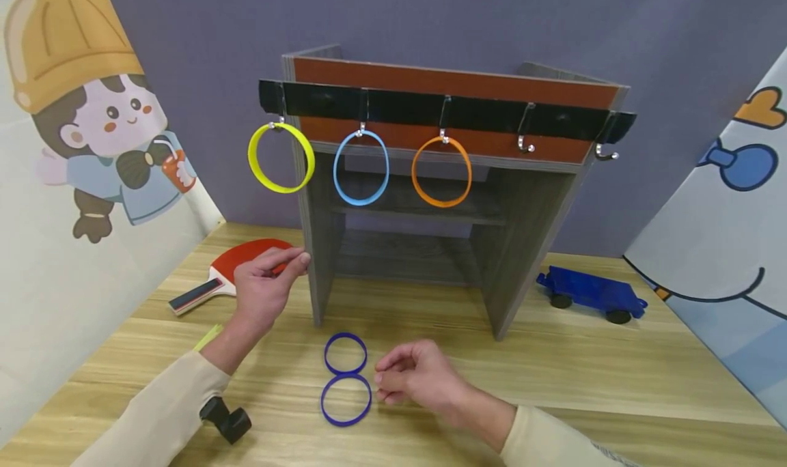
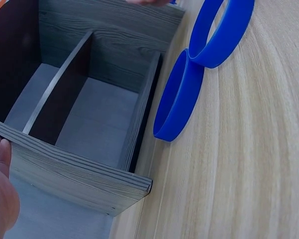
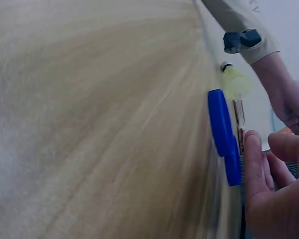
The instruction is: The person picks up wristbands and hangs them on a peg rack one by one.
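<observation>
Two dark blue rings, a far one [image 1: 326, 353] and a near one [image 1: 346, 423], lie touching on the wooden table. Just right of them hovers my right hand [image 1: 424, 378], its fingers loosely bent and holding nothing. My left hand [image 1: 266, 282] is raised beside the grey cabinet [image 1: 309, 262], thumb and fingertips at the front edge of its left side panel. In the left wrist view the fingers [image 2: 3, 154] lie along that panel's outer side. A yellow ring [image 1: 279, 189], a light blue ring [image 1: 361, 201] and an orange ring [image 1: 444, 203] hang from hooks above.
Two more hooks, one a metal hook [image 1: 525, 145], sit at the right of the black bar [image 1: 406, 105]. A red table tennis paddle [image 1: 246, 255] lies behind my left hand. A blue toy wagon [image 1: 590, 293] stands right. A yellowish shuttlecock [image 3: 235, 82] lies near my left forearm.
</observation>
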Available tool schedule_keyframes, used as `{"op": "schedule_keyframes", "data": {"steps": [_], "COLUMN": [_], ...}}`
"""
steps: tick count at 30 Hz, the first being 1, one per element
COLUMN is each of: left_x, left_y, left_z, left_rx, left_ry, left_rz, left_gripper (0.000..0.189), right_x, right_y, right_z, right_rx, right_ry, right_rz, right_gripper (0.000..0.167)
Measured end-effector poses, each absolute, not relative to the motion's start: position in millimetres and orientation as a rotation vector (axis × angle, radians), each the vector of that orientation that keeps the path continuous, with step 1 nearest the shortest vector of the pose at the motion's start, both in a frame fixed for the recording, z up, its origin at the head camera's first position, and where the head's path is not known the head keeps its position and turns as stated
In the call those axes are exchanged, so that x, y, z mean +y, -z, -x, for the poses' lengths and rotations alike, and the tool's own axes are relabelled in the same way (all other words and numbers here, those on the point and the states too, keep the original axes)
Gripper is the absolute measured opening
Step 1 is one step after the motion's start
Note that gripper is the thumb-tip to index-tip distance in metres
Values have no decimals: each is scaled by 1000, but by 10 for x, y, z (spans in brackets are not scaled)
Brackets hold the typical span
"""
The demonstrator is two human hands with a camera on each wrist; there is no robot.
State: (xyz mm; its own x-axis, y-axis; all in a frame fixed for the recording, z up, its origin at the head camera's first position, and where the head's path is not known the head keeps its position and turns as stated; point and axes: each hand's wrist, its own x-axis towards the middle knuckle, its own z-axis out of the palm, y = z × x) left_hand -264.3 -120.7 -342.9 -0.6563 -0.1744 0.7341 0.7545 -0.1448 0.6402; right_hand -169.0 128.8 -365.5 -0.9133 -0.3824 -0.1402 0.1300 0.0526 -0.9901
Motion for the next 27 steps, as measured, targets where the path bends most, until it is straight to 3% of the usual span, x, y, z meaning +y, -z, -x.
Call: {"op": "schedule_keyframes", "data": {"steps": [27], "left_x": [-1160], "left_y": [3242], "left_z": [2438], "left_rx": [-1562], "left_ry": [1784], "left_rz": [647], "left_gripper": [16], "right_x": [1178], "right_y": [3819], "right_z": [1831], "right_rx": [2082], "right_ry": [1664], "right_rz": [260], "right_gripper": [15]}}
